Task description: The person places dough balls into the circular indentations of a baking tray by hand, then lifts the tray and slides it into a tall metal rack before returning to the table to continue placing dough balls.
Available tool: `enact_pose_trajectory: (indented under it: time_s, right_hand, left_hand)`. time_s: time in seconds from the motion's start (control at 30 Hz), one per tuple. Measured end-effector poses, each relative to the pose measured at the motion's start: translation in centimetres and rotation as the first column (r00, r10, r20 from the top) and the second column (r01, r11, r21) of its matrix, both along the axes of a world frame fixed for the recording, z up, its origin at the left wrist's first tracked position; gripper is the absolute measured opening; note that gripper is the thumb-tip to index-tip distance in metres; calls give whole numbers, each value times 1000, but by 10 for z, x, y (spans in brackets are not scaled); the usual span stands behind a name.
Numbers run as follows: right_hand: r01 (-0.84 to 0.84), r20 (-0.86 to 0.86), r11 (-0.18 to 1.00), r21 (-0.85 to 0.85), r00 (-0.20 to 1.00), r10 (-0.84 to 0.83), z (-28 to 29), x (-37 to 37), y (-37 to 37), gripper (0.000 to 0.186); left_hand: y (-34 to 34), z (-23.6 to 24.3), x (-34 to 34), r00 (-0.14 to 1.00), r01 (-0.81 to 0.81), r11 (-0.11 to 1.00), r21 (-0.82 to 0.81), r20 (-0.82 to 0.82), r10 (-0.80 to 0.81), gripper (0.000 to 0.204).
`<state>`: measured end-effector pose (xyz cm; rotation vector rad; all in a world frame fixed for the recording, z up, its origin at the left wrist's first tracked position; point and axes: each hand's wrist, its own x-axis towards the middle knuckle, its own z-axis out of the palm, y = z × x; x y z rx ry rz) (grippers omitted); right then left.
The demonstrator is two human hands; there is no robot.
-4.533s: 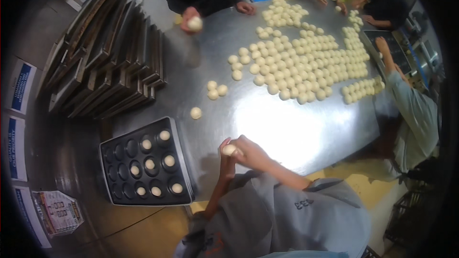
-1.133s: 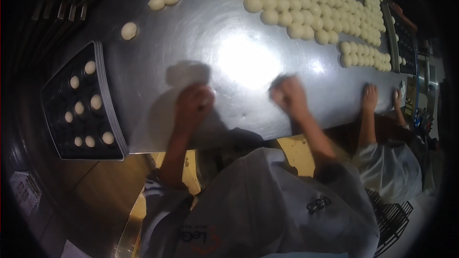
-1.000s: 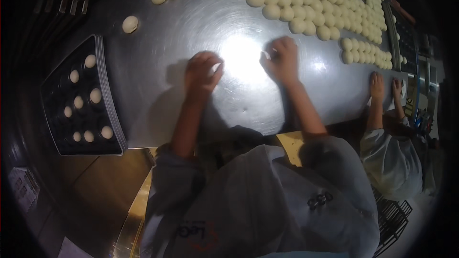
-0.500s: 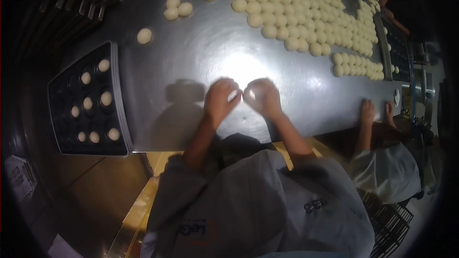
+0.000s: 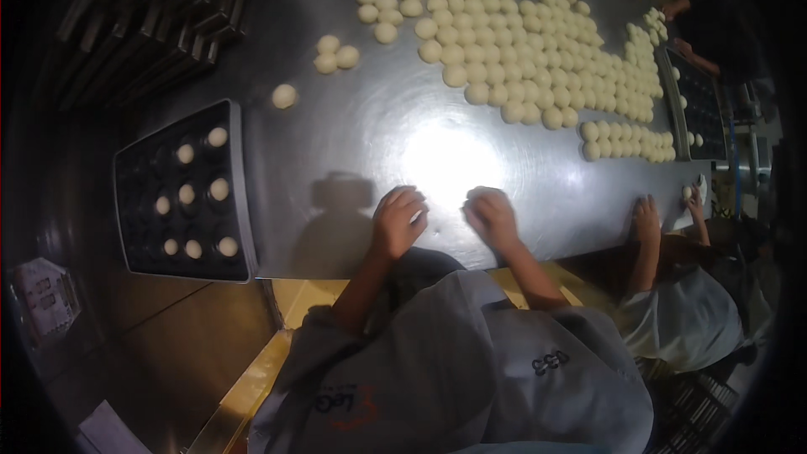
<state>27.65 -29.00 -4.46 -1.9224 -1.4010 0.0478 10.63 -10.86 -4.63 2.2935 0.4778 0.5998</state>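
Observation:
My left hand [image 5: 398, 220] is low over the steel table [image 5: 319, 143], palm down with fingers curled inward; whatever may be under them is hidden. My right hand [image 5: 493, 214] is in a similar curled, cupped pose a short way to the right, slightly blurred, with any contents hidden. The two hands are apart. Beyond them lie a large batch of pale dough balls [image 5: 538, 67], a small group [image 5: 348, 56] and a single ball [image 5: 284, 96]. To my left a dark tray with round wells [image 5: 134, 193] holds several dough balls.
A stack of metal trays [image 5: 151, 17] stands at the back left. A second dark tray [image 5: 702, 105] lies at the right end. A co-worker's hands [image 5: 646, 219] are beside me on the right, one near a dough ball [image 5: 688, 192]. Other people's arms show at the far side.
The view has shifted, showing more of the table's far part. My hands, close together half a second ago, have moved apart. The dough ball held 4.5 seconds ago is no longer visible in my fingers.

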Motion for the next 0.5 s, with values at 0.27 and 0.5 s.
enact_pose_trajectory:
  time_s: [0.27, 0.5]
  right_hand:
    - [129, -10, 992, 11, 992, -129, 9, 27, 59, 15]
    - [320, -108, 942, -103, 938, -331, 13, -1, -7, 64]
  left_hand:
    - [34, 8, 18, 994, -88, 992, 88, -53, 93, 18]
    - [7, 21, -7, 979, -168, 984, -59, -127, 160, 45]
